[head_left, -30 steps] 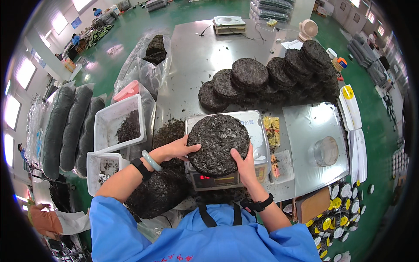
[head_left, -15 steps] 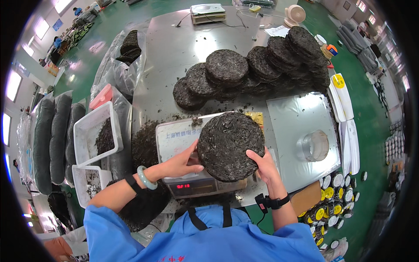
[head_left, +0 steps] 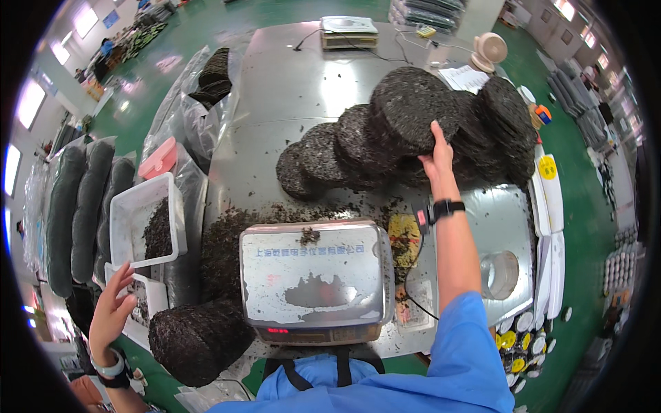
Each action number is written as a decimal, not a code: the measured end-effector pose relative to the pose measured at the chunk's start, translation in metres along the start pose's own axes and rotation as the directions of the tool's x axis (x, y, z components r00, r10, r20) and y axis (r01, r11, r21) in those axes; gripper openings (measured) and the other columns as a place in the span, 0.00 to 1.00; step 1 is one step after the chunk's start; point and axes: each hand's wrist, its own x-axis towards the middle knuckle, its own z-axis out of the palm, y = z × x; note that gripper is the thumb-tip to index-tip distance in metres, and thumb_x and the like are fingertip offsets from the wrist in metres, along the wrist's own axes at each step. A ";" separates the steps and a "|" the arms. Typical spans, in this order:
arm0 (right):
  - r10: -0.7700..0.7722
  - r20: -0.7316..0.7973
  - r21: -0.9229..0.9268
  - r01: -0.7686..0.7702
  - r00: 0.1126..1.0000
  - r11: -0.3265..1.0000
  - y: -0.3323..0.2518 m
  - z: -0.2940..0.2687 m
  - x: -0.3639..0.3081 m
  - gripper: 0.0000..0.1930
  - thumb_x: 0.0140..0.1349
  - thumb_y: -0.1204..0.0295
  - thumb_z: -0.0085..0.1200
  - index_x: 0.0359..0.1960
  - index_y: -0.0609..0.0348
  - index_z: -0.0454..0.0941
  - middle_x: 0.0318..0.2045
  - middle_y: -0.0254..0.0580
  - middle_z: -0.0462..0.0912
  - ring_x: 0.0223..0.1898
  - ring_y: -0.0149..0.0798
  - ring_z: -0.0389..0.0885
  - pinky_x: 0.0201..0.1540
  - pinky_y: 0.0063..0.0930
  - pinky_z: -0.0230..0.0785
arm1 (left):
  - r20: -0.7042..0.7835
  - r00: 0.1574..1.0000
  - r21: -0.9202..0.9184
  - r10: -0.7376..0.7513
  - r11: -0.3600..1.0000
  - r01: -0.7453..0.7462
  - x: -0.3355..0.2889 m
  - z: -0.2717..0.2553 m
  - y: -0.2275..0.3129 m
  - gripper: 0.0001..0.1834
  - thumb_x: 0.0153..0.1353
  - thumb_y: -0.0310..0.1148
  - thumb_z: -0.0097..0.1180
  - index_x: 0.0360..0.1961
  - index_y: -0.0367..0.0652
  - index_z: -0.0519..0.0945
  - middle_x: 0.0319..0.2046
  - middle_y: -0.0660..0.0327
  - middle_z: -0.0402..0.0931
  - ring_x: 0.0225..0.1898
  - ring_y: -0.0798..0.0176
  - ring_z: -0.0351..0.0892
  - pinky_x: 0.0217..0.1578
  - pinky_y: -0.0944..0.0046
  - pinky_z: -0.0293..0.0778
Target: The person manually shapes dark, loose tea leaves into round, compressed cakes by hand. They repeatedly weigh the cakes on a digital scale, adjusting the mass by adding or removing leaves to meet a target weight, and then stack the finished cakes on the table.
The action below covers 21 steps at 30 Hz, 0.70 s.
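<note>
My right hand [head_left: 441, 157] is stretched out over the far part of the table, gripping the near right edge of a thick round cake of dried dark seaweed [head_left: 407, 107]. That cake is at the row of similar seaweed cakes [head_left: 320, 153]; whether it rests on them is hidden. At the lower left, my left hand [head_left: 112, 313] holds nothing, its fingers stretched and apart beside two white plastic tubs [head_left: 180, 213]. Close to it stands a stack of seaweed sheets [head_left: 200, 341]. In front of me, the bench scale [head_left: 275, 303] has a bare metal plate with a few crumbs and a lit red display.
Seaweed crumbs [head_left: 224, 241] lie left of the scale. A clear round container [head_left: 498, 274] sits on a metal sheet at right. Behind the row are papers [head_left: 463, 79], a small fan [head_left: 489, 51] and another scale [head_left: 350, 33]. Bagged seaweed [head_left: 93, 206] stands at far left.
The seaweed cake has gone from above the scale to the far row in my right hand. My left hand has let go and swung to the lower left. The scale plate is uncovered.
</note>
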 end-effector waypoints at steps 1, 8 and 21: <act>0.012 -0.037 0.034 -0.011 0.999 0.999 0.012 -0.003 0.030 0.30 0.51 0.60 0.69 0.53 0.59 0.71 0.41 0.44 0.81 0.37 0.43 0.83 0.27 0.36 0.77 | -0.039 0.997 0.031 -0.070 0.997 0.071 -0.014 -0.003 -0.013 0.37 0.60 0.29 0.55 0.70 0.46 0.57 0.65 0.54 0.63 0.64 0.58 0.63 0.55 0.61 0.67; -0.272 -0.512 -0.600 -0.112 0.815 0.792 0.040 -0.022 0.037 0.43 0.53 0.44 0.63 0.60 0.65 0.65 0.58 0.46 0.71 0.55 0.46 0.72 0.58 0.43 0.63 | -0.028 0.913 -0.026 -0.408 0.913 0.407 -0.128 0.016 -0.119 0.47 0.58 0.36 0.64 0.72 0.41 0.49 0.66 0.49 0.60 0.65 0.54 0.63 0.56 0.56 0.69; -0.156 0.551 -0.827 0.562 0.820 0.033 0.113 -0.059 -0.288 0.38 0.61 0.62 0.56 0.68 0.66 0.54 0.69 0.59 0.53 0.71 0.57 0.48 0.72 0.43 0.38 | -0.388 0.859 -0.173 -0.335 0.942 0.289 -0.143 0.115 -0.190 0.44 0.48 0.35 0.71 0.64 0.37 0.62 0.48 0.56 0.66 0.39 0.64 0.68 0.38 0.66 0.72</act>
